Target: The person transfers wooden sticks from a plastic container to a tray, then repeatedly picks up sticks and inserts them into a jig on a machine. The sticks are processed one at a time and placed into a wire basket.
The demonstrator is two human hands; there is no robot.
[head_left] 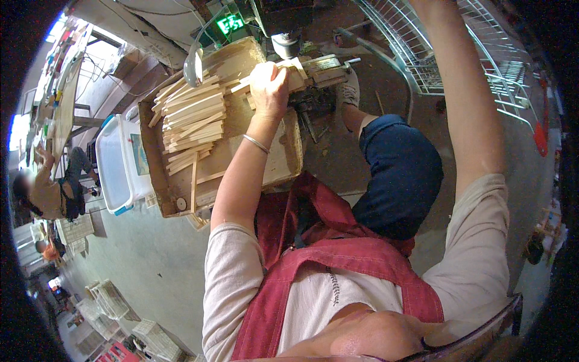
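My left hand [269,90], with a bangle on its wrist, is closed over the right end of a cardboard box [282,145]. Pale wooden strips [236,88] stick out on its left, and its fingers are wrapped around one of them. Just to its right, short wooden pieces [329,73] sit on a dark metal vise-like fixture [313,101]; a small metal handle [353,61] shows at the far end. Many loose wooden strips [193,117] lie piled in the box. My right arm [467,102] reaches up past the top edge, so its hand is out of sight.
A lamp [193,66] hangs over the box, near a green lit display [230,23]. A pale plastic bin [114,163] stands left of the box. A wire shopping cart [416,51] is at upper right. Another person [51,187] sits at far left beside a long table.
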